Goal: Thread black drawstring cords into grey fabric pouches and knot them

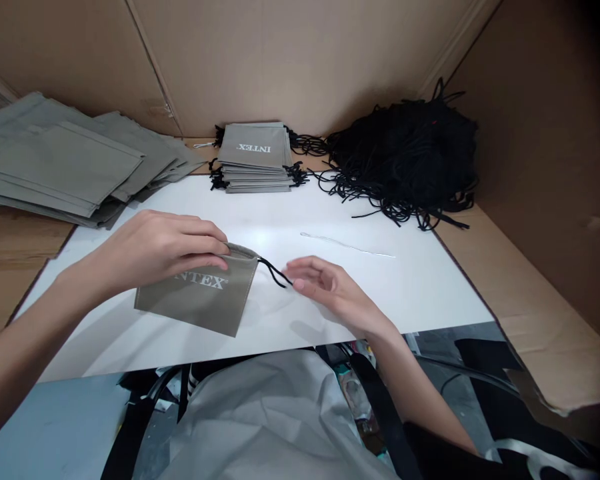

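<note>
The left hand (165,250) is clamped on the top hem of a grey pouch (200,303), thumb and fingers pinching the corner where a black cord (275,273) comes out. The pouch lies flat on the white sheet (405,287) covering the tabletop (485,233), at about 7 o'clock from the sheet's middle. The right hand (330,290) sits at 3 o'clock from the pouch, its fingers loosely spread with the tips at the cord's free end; whether they grip it cannot be told. The step looks like drawing the cord through the hem. A next move would call for a firm pinch on the cord while the left hand steadies the hem. A thin wire (347,245) lies at 1 o'clock, corded pouches (255,160) at 12, loose cords (405,160) at 2
</note>
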A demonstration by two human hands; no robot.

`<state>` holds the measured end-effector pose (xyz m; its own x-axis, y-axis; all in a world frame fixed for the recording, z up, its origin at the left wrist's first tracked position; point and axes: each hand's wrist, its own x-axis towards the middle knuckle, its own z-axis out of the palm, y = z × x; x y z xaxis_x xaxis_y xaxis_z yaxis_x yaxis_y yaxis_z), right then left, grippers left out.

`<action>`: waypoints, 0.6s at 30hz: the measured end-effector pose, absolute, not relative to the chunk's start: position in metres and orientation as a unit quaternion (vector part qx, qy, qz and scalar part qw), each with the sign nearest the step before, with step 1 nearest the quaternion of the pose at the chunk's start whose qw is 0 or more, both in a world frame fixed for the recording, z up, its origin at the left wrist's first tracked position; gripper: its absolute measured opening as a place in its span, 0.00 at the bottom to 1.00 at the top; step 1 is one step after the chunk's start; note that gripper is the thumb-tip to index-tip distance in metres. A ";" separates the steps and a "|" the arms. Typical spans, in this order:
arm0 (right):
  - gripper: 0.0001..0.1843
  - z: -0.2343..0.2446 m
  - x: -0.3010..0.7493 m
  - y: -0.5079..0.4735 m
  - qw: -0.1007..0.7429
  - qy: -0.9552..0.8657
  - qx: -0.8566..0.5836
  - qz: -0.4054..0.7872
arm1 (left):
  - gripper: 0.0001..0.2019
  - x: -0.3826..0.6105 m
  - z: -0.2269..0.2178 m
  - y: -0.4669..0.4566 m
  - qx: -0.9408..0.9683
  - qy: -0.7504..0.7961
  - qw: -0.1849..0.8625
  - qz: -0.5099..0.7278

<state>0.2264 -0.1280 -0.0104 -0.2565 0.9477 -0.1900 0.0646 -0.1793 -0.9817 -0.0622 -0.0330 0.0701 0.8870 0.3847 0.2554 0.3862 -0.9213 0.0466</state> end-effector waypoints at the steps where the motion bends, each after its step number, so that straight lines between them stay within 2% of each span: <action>1: 0.20 -0.008 0.228 -0.127 0.379 -0.548 -0.499 0.555 | 0.15 -0.061 0.070 -0.034 -0.972 -0.192 -0.001 -0.136; 3: 0.22 -0.002 0.228 -0.122 0.381 -0.600 -0.520 0.474 | 0.14 -0.058 0.071 -0.035 -0.973 -0.183 -0.010 -0.142; 7: 0.15 0.018 0.219 -0.107 0.330 -0.699 -0.470 0.425 | 0.11 -0.050 0.074 -0.037 -0.977 -0.159 0.001 -0.138; 10: 0.11 0.029 0.209 -0.097 0.307 -0.720 -0.428 0.451 | 0.13 -0.046 0.077 -0.037 -0.977 -0.168 -0.005 -0.134; 18: 0.12 0.025 0.218 -0.091 0.311 -0.630 -0.423 0.573 | 0.17 -0.060 0.076 -0.032 -0.967 -0.227 0.005 -0.115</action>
<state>0.2180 -0.0907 0.0247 -0.4498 0.8883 -0.0929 0.1761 -0.0137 -0.9843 -0.0600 -0.0315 0.0765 0.8703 0.4388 0.2236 0.4410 -0.8965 0.0428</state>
